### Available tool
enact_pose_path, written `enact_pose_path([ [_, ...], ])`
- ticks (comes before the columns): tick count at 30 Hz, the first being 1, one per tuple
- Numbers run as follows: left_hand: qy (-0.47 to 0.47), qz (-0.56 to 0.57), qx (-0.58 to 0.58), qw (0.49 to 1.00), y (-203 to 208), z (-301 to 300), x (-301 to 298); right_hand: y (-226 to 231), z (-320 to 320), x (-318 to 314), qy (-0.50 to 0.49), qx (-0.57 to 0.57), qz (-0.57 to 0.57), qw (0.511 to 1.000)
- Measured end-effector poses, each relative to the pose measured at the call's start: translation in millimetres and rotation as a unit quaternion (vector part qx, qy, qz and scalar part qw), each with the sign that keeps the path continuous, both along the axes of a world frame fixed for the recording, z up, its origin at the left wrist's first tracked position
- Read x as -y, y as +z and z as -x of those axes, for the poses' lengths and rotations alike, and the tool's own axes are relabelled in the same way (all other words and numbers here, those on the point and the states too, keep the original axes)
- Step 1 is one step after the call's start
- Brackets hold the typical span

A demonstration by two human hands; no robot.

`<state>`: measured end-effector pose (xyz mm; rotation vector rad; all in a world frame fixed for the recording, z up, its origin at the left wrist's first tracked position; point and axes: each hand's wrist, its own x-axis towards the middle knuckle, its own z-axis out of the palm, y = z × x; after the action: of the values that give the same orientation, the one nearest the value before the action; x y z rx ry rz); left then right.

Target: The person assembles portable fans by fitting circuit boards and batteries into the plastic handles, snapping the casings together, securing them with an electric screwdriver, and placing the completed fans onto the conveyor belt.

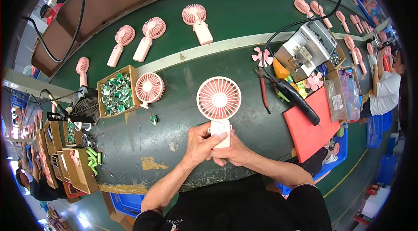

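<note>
A pink handheld fan stands upright in front of me, its round slatted head away from me and its short handle toward me. My left hand wraps the handle from the left, thumb laid across its front. From the right, my right hand also closes round the handle, its fingers partly hidden behind it. Left of the fan, a loose pink fan head rests by a cardboard box of green circuit boards. A small circuit board lies just below that head.
Several pink fans lie on the green conveyor belt beyond the bench. At right are a black electric screwdriver, a red-handled tool and a red pad. Green battery cells and a soldering stand sit left. Other people work nearby.
</note>
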<state>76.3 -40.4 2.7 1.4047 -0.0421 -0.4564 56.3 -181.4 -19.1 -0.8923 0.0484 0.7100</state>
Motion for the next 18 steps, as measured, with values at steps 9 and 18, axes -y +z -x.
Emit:
enact_pose_path([
  [9, 0.019, 0.02, 0.016, 0.999, -2.2, 0.3, -0.8, -0.6, -1.6, -3.4, 0.008, 0.002, -0.014, 1.0],
  [18, 0.006, -0.047, 0.006, 0.999, 10.8, 0.0, 14.4, 12.6, 3.0, 18.1, 0.013, -0.002, -0.017, 1.0],
])
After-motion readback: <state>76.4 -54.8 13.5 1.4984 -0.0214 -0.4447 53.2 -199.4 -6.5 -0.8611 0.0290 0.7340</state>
